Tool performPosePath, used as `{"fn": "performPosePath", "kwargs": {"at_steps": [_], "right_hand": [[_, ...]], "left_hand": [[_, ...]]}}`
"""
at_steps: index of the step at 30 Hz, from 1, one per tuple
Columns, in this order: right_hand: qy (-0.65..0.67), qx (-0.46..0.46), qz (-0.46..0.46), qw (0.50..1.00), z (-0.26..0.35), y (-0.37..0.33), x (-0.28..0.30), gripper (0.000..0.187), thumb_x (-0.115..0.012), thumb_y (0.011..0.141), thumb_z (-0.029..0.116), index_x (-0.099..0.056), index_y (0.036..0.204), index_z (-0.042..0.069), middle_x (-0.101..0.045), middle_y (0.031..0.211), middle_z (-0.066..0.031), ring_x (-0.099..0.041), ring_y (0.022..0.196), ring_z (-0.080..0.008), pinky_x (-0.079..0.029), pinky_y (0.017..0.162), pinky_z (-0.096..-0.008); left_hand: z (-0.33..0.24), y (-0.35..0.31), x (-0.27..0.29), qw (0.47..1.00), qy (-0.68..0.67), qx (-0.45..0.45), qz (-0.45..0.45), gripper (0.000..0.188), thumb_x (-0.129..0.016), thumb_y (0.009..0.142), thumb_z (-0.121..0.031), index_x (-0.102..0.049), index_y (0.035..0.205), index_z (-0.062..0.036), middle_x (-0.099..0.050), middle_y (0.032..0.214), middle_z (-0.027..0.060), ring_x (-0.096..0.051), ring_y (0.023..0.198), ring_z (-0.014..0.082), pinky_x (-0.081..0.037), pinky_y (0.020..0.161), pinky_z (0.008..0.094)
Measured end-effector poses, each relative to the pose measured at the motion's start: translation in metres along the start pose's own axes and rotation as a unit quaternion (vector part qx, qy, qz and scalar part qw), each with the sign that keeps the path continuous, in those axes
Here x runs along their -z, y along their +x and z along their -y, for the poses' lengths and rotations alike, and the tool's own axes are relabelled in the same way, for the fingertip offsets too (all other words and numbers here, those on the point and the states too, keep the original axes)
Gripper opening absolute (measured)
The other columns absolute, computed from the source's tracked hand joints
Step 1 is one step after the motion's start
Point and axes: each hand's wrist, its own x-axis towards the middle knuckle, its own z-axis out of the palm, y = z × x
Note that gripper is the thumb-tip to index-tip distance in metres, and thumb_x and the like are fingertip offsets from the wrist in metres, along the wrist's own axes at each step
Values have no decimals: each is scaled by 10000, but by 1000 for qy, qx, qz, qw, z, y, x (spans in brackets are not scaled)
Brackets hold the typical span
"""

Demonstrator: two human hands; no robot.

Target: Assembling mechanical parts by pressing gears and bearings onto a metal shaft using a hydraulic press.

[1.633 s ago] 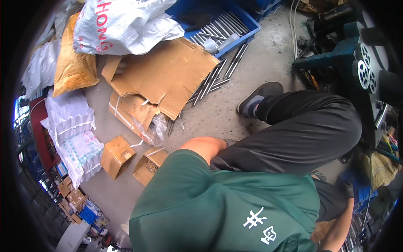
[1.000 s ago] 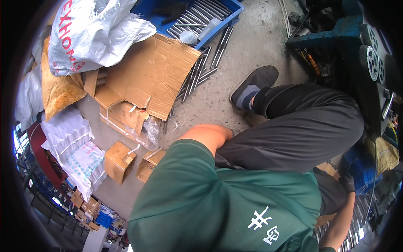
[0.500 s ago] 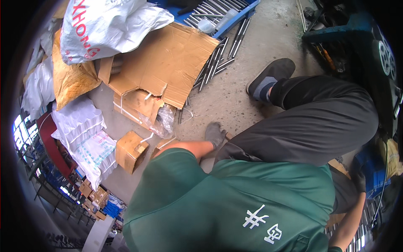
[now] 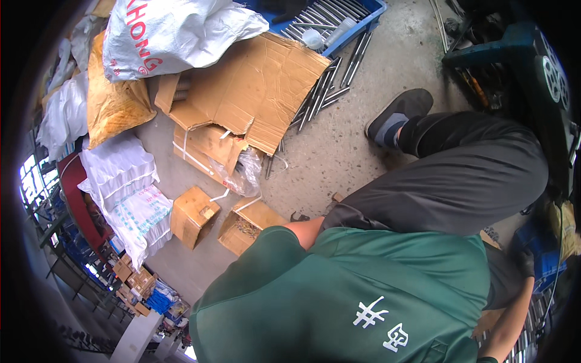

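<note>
My left forearm [image 4: 310, 232] reaches in past the green shirt, and its hand is hidden behind my bent leg [image 4: 436, 175]. Small dark pieces [image 4: 299, 218] lie on the floor close to that forearm, too unclear to name. An open cardboard box [image 4: 245, 225] with small coloured bits inside stands just left of it. At the far right, my right hand [image 4: 528, 264] in a dark glove is down beside a blue plastic bin [image 4: 544, 263]. Its fingers are too dark and covered to make out, so whether it holds anything does not show.
A torn, flattened carton [image 4: 254, 91] covers another box on the concrete. Metal rods [image 4: 321, 91] lie beside it and fill a blue tray [image 4: 357, 30]. White sacks [image 4: 181, 36] and a yellow sack [image 4: 115, 97] are stacked left. A dark machine [image 4: 514, 54] stands upper right.
My left hand has drawn back from the floor, out of sight behind the leg. The box of coloured bits shows more fully. The whole view has shifted slightly; my right hand stays beside the bin.
</note>
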Motion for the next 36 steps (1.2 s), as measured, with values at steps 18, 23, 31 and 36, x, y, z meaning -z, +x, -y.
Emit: {"fn": "performPosePath", "kwargs": {"at_steps": [18, 23, 31, 36], "right_hand": [[83, 33, -64, 994, -18, -11, 17, 135, -565, 896, 12, -611, 931, 135, -535, 677, -13, -552, 568, -198, -457, 518, -366], [186, -14, 7, 982, 10, 1, -10, 124, -593, 904, 48, -615, 995, 130, -561, 695, -59, -577, 563, -247, -477, 496, -386], [79, -20, -44, 996, 16, -32, -23, 239, -623, 947, 120, -623, 1178, 59, -675, 804, -114, -642, 599, -254, -518, 487, -393], [98, 27, -34, 994, 64, -8, -54, 286, -626, 948, 131, -619, 1218, 36, -693, 826, -113, -671, 628, -242, -522, 511, -366]], "left_hand": [[-29, 115, 142, 901, -53, 66, -426, 576, -608, 979, -385, -579, 1409, -3, -617, 1443, 255, -648, 1275, 373, -510, 1057, 455], [15, 132, 190, 953, 26, -63, -296, 730, -640, 960, -438, -468, 1545, -36, -599, 1473, 248, -602, 1343, 387, -485, 1103, 439], [-43, 90, 91, 992, -109, -14, 66, 336, -613, 892, -224, -715, 1063, 47, -760, 931, 196, -762, 819, 311, -601, 735, 454], [-54, 120, 39, 889, -331, -79, 305, 272, -596, 943, -215, -714, 902, 27, -732, 853, 211, -708, 717, 317, -574, 677, 453]]}}
